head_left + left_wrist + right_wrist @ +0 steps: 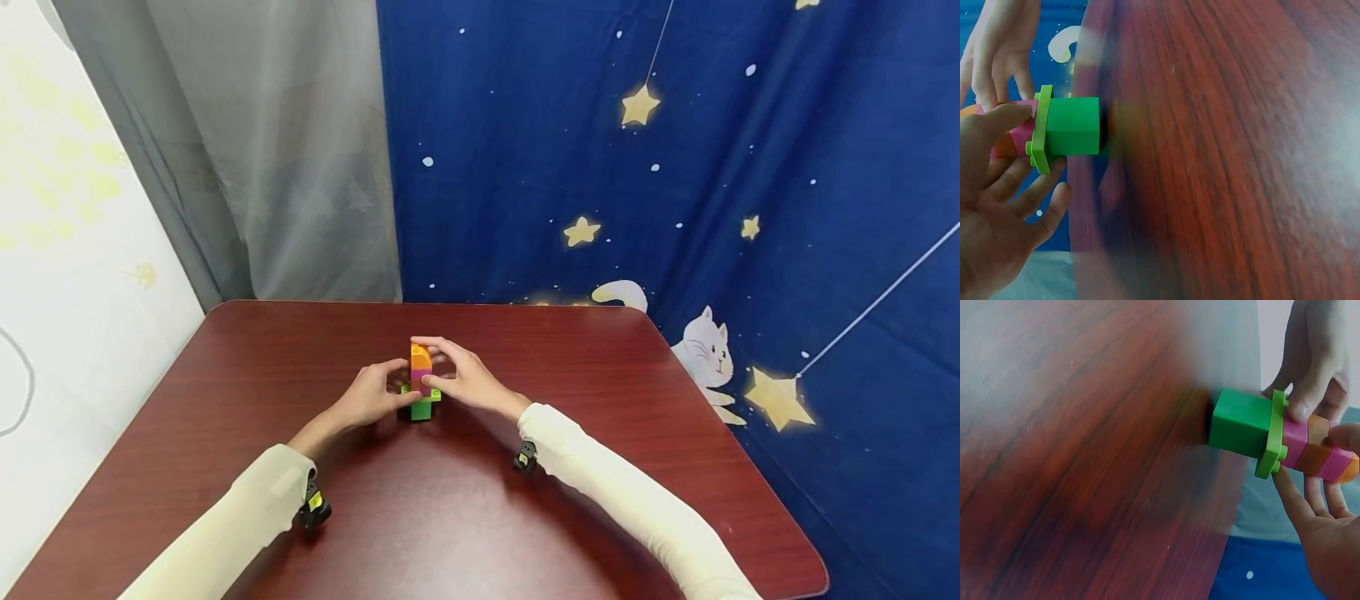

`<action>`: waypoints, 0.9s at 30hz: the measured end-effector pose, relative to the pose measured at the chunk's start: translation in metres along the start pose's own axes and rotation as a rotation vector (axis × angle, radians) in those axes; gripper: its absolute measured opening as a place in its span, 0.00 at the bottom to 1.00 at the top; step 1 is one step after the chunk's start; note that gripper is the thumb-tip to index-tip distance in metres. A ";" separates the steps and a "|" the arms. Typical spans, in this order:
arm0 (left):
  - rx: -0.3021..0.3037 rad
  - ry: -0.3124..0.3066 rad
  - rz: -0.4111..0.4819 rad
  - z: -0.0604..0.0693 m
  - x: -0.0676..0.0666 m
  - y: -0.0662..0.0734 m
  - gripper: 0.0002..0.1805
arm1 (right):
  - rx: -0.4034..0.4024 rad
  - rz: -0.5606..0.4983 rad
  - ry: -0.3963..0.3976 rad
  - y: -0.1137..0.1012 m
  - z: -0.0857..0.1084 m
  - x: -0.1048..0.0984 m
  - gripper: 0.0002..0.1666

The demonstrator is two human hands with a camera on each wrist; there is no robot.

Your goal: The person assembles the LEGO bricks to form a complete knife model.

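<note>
A tower of toy building blocks (pixel 421 410) stands upright toward the far side of the table. Its base is a green block (pixel 1074 126), topped by a wider lime plate (pixel 1272 439) with studs. Above the plate come a pink block (pixel 1295 439), an orange one (pixel 1314 456), another pink one and a rounded orange top (pixel 1349 471). My left hand (pixel 371 395) holds the tower from the left, thumb on the lower pink block just above the plate. From the right, my right hand (pixel 474 383) grips the upper blocks between thumb and fingers.
The dark red wooden table (pixel 435 500) has a far edge close behind the tower. A blue star-patterned curtain (pixel 525 150) and a grey curtain (pixel 315 167) hang beyond it. Small black devices (pixel 313 504) sit at both wrists.
</note>
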State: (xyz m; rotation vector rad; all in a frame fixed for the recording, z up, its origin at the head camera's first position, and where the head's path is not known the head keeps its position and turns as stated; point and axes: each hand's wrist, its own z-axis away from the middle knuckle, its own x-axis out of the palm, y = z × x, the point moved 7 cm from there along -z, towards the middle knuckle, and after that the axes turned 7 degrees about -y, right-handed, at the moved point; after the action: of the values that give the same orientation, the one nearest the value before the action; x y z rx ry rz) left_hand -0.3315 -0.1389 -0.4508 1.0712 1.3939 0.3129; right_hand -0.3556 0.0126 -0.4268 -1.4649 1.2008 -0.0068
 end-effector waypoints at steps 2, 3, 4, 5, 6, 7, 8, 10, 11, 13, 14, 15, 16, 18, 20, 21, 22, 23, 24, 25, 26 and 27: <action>-0.004 -0.006 0.021 -0.002 0.003 0.001 0.26 | 0.009 0.002 0.013 0.001 0.002 -0.005 0.38; -0.011 -0.007 0.028 -0.003 0.005 0.001 0.27 | 0.014 0.000 0.018 0.001 0.003 -0.007 0.38; -0.015 -0.010 0.036 -0.005 0.006 0.001 0.29 | 0.018 -0.006 0.021 -0.001 0.004 -0.009 0.39; -0.018 -0.014 0.044 -0.006 0.008 0.002 0.30 | 0.024 -0.011 0.024 -0.004 0.005 -0.012 0.39; -0.025 -0.016 0.051 -0.007 0.009 0.002 0.31 | 0.028 -0.022 0.026 -0.006 0.007 -0.014 0.39; -0.029 -0.019 0.056 -0.009 0.010 0.002 0.32 | 0.037 -0.034 0.029 -0.009 0.008 -0.017 0.39; -0.032 -0.021 0.065 -0.010 0.011 0.003 0.33 | 0.044 -0.044 0.035 -0.011 0.008 -0.020 0.39; -0.037 -0.024 0.083 -0.014 0.014 0.003 0.35 | 0.059 -0.069 0.052 -0.012 0.010 -0.024 0.38; -0.038 -0.027 0.091 -0.015 0.015 0.004 0.36 | 0.064 -0.081 0.063 -0.008 0.010 -0.026 0.37; -0.041 -0.031 0.107 -0.019 0.016 0.005 0.37 | 0.090 -0.098 0.080 0.006 0.010 -0.029 0.35; -0.041 -0.033 0.116 -0.021 0.017 0.005 0.37 | 0.103 -0.101 0.084 0.014 0.010 -0.029 0.34; -0.045 -0.035 0.119 -0.022 0.018 0.005 0.37 | 0.110 -0.111 0.084 0.021 0.011 -0.030 0.34; -0.046 -0.035 0.125 -0.024 0.019 0.005 0.37 | 0.126 -0.120 0.078 0.028 0.011 -0.030 0.35; -0.054 -0.034 0.127 -0.027 0.020 0.004 0.37 | 0.161 -0.131 0.058 0.038 0.013 -0.030 0.39; -0.067 -0.033 0.124 -0.030 0.022 0.003 0.37 | 0.186 -0.154 0.034 0.045 0.014 -0.029 0.43; -0.075 -0.031 0.116 -0.031 0.022 0.002 0.37 | 0.198 -0.166 0.025 0.047 0.015 -0.028 0.45; -0.080 -0.030 0.110 -0.032 0.022 0.002 0.37 | 0.217 -0.169 0.016 0.050 0.015 -0.028 0.47; -0.080 -0.030 0.094 -0.034 0.023 0.002 0.36 | 0.230 -0.179 0.007 0.052 0.016 -0.027 0.48; -0.083 -0.029 0.084 -0.035 0.023 0.002 0.35 | 0.240 -0.181 0.000 0.054 0.016 -0.027 0.48; -0.081 -0.029 0.069 -0.037 0.023 0.003 0.34 | 0.247 -0.183 -0.004 0.055 0.017 -0.027 0.48; -0.077 -0.028 0.053 -0.039 0.023 0.003 0.33 | 0.254 -0.182 -0.005 0.056 0.017 -0.028 0.48; -0.080 -0.028 0.036 -0.040 0.023 0.003 0.32 | 0.259 -0.184 -0.007 0.057 0.017 -0.028 0.48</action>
State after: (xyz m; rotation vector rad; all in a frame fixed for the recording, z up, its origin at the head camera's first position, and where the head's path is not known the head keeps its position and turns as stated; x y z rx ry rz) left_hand -0.3612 -0.1031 -0.4567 1.0318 1.3279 0.3754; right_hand -0.3950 0.0557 -0.4574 -1.3393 1.0151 -0.2729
